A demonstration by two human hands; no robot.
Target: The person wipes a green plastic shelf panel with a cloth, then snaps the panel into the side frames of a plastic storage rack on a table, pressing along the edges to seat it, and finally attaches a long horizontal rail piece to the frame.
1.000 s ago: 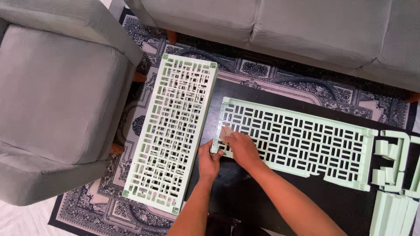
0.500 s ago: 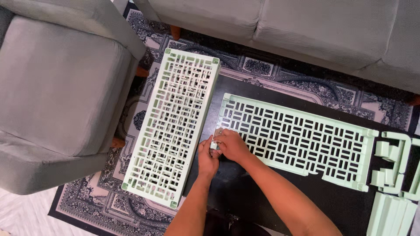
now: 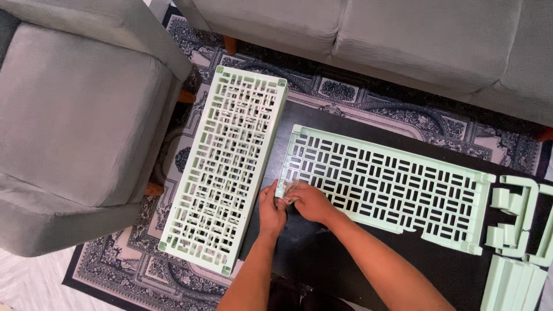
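Observation:
A long pale green lattice panel lies flat on a black table. Both my hands meet at its near left corner. My left hand pinches that corner from the left, fingers closed. My right hand rests on the same corner from the right, fingers curled over it; whatever small part sits between the fingers is hidden. A second, box-like green lattice piece lies just left of my hands, reaching from the table's left edge out over the rug.
Loose green frame parts and a stack of green strips lie at the table's right end. A grey armchair stands at the left, a grey sofa along the back. A dark patterned rug lies beneath.
My hands slid from the panel's left edge down to its near left corner and closed together there. The panels stayed where they were.

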